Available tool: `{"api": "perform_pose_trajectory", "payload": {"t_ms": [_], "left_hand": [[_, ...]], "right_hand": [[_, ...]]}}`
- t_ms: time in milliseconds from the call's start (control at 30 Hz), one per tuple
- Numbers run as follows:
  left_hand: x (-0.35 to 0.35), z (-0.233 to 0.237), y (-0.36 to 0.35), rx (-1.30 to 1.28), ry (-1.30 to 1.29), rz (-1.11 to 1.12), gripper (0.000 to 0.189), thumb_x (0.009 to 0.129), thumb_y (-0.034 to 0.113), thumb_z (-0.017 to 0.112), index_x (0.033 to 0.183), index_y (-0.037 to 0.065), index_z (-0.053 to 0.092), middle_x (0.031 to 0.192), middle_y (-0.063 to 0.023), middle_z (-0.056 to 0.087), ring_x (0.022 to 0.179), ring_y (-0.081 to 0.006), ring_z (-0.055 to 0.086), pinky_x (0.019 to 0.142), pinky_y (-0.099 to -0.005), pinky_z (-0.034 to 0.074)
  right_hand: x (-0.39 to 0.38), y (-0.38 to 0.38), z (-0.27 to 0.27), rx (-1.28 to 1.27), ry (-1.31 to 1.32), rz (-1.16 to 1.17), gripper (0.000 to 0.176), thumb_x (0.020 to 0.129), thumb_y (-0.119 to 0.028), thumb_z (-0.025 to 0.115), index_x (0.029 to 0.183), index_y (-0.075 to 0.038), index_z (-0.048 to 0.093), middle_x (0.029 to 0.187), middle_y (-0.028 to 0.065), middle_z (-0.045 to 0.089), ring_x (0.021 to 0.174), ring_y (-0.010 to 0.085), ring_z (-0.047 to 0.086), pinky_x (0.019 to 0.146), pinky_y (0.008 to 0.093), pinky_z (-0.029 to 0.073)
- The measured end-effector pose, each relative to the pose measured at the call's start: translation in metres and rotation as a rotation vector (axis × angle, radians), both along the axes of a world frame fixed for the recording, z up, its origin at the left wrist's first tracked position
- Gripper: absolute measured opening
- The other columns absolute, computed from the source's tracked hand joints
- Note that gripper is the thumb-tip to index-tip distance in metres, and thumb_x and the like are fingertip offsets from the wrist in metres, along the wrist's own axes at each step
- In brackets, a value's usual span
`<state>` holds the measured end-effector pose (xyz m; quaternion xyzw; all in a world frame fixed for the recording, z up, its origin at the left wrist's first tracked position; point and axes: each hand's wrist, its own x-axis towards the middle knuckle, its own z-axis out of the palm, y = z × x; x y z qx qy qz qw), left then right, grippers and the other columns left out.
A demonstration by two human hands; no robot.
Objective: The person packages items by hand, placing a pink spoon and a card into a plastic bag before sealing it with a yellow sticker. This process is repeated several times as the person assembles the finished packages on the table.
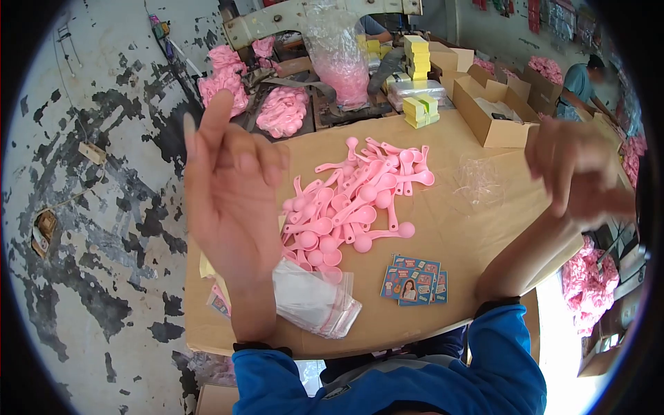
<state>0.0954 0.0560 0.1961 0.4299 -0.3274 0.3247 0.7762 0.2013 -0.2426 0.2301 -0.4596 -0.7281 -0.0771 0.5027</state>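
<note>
My left hand (235, 187) is raised over the left side of the table, palm showing, index finger stretched up and the other fingers loosely bent; it holds nothing. At the right, my right hand (574, 166) hangs in the air, somewhat blurred, its fingers loosely bent down and partly apart, with no object visible in it. Between the hands lies a heap of pink plastic measuring spoons (360, 194). Below my left hand are clear plastic bags (315, 297), partly hidden by the forearm. Blue printed cards (413, 282) lie in a small overlapping stack near the front edge.
Brown paper covers the table (477, 228). Thin clear strands (478, 185) lie right of the spoons. At the back are stacked yellow cards (420, 111), an opened cardboard box (491, 111) and bagged pink items (282, 111). Another person (584, 86) bends at the far right.
</note>
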Motion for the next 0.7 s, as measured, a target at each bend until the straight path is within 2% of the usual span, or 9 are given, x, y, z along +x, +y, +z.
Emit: {"api": "perform_pose_trajectory", "payload": {"t_ms": [67,133,233,400,533,700], "left_hand": [[0.007,0.003,0.014,-0.096,0.087,0.000,0.041,0.104,0.027,0.035,0.129,0.001,0.052,0.075,0.0008,0.047,0.067,-0.0137,0.045,0.071,-0.0305,0.039],[0.013,0.003,0.028,-0.079,0.071,-0.042,0.038,0.104,0.026,0.037,0.129,0.002,0.052,0.076,0.0014,0.046,0.069,-0.0123,0.043,0.073,-0.0308,0.038],[0.017,0.003,0.041,-0.072,0.064,-0.083,0.034,0.103,0.023,0.038,0.129,0.005,0.052,0.079,0.0013,0.047,0.069,-0.0122,0.042,0.074,-0.0314,0.038],[0.019,0.003,0.051,-0.091,0.080,-0.121,0.031,0.103,0.022,0.038,0.126,0.007,0.053,0.079,0.0017,0.047,0.070,-0.0119,0.043,0.075,-0.0318,0.039],[0.022,0.004,0.053,-0.115,0.089,-0.026,0.032,0.103,0.025,0.042,0.124,0.006,0.055,0.075,0.0032,0.047,0.067,-0.0109,0.043,0.071,-0.0293,0.039],[0.025,0.002,0.063,-0.058,0.046,-0.011,0.021,0.102,0.021,0.046,0.117,0.010,0.055,0.079,0.0015,0.047,0.070,-0.0121,0.043,0.074,-0.0315,0.039]], "right_hand": [[0.012,-0.009,-0.002,0.135,0.120,-0.099,0.058,0.099,-0.051,0.032,0.116,-0.002,0.060,0.057,-0.0069,0.036,0.053,0.0060,0.034,0.051,0.0216,0.032],[0.017,-0.012,-0.004,0.261,0.246,-0.207,0.066,0.101,-0.053,0.027,0.121,0.001,0.058,0.055,-0.0074,0.031,0.052,0.0056,0.030,0.051,0.0214,0.029],[0.019,-0.009,-0.004,0.420,0.418,-0.372,0.055,0.104,-0.042,0.030,0.120,0.002,0.059,0.058,-0.0072,0.029,0.053,0.0045,0.027,0.052,0.0210,0.027],[0.021,0.003,0.000,0.462,0.501,-0.546,0.054,0.104,-0.040,0.032,0.119,0.003,0.059,0.059,-0.0067,0.029,0.054,0.0045,0.026,0.052,0.0214,0.026],[0.019,0.012,0.001,0.465,0.523,-0.665,0.055,0.103,-0.040,0.032,0.118,0.006,0.059,0.058,-0.0055,0.030,0.053,0.0057,0.031,0.053,0.0216,0.030],[0.026,0.016,0.000,0.493,0.634,-0.684,0.054,0.103,-0.041,0.037,0.120,0.005,0.058,0.061,-0.0061,0.026,0.054,0.0048,0.026,0.052,0.0214,0.026]]}}
